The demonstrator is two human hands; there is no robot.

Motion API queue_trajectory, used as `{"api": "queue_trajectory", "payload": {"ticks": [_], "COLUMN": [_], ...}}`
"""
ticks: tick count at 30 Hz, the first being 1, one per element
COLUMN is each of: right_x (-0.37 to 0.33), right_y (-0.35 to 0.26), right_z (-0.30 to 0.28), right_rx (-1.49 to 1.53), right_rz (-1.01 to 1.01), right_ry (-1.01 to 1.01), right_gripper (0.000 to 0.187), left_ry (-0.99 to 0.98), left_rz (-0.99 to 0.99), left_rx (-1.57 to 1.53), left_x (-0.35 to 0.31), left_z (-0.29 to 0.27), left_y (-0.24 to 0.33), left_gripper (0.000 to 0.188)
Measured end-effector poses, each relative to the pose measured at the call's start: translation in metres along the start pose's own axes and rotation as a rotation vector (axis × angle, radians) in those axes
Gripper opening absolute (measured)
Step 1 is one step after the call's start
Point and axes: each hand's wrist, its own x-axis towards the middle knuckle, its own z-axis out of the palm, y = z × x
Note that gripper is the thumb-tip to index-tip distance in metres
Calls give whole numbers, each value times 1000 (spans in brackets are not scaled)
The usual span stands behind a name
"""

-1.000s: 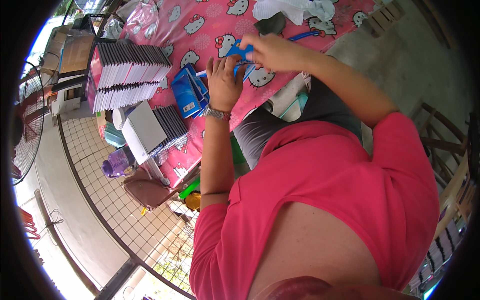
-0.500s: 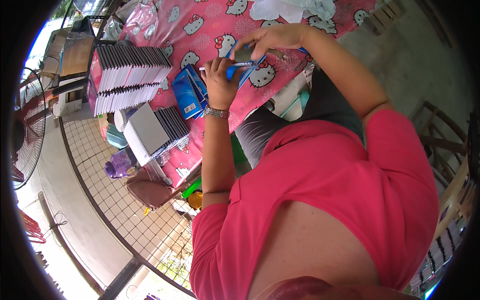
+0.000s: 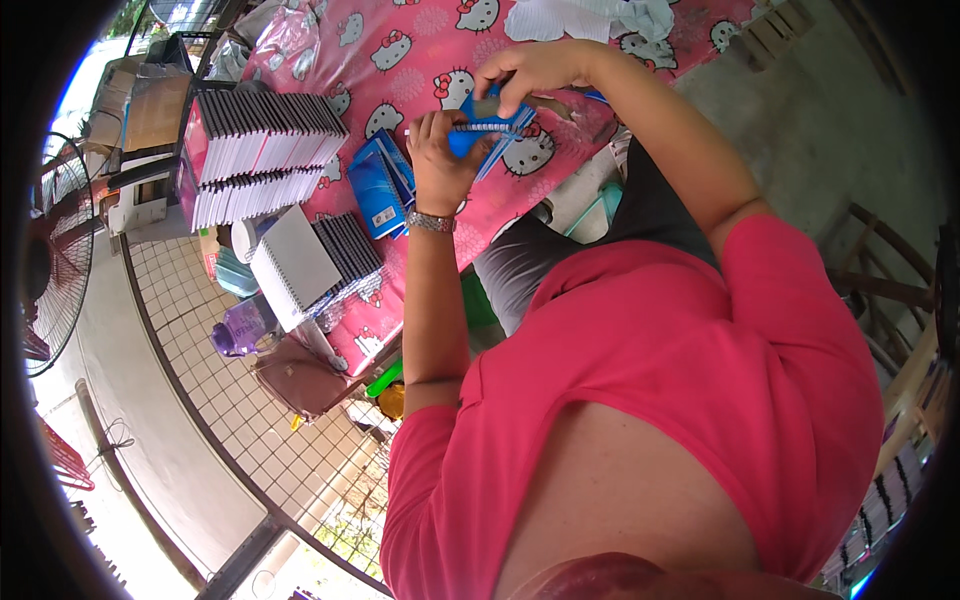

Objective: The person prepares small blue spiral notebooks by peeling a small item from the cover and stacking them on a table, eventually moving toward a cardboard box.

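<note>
My left hand (image 3: 440,158), with a wristwatch on its wrist, grips a small blue spiral-bound notebook (image 3: 488,128) over the pink cartoon-cat tablecloth (image 3: 400,60). My right hand (image 3: 530,72) comes from above and pinches the notebook's upper edge, fingers closed on it. More blue notebooks (image 3: 380,188) lie on the cloth just left of my left hand.
Tall rows of spiral notebooks (image 3: 262,150) stand at the left of the table, with a lower stack (image 3: 315,262) nearer me. White plastic bags (image 3: 590,18) lie at the far edge. A purple bottle (image 3: 240,330), a brown bag (image 3: 300,378) and a fan (image 3: 50,260) are at the left on the tiled floor.
My right hand has drawn in from the right and now sits over the blue notebook with my left hand. The notebook has shifted slightly between the hands.
</note>
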Motion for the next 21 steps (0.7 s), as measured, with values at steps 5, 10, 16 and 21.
{"api": "queue_trajectory", "payload": {"ticks": [5,10,16,21], "right_x": [16,20,38,45], "right_y": [13,4,2,1], "right_z": [-13,-5,-5,-1], "right_rx": [-466,-63,-207,213], "right_rz": [95,-66,-17,-190], "right_ry": [87,-25,2,-176], "right_gripper": [47,48,48,47], "left_ry": [-9,-29,-24,-123], "left_rz": [24,0,-37,-231], "left_rx": [-9,-72,-75,-246], "left_x": [6,5,7,3], "left_z": [1,-12,-20,-20], "left_y": [0,-17,-37,-43], "left_gripper": [34,32,31,30]}}
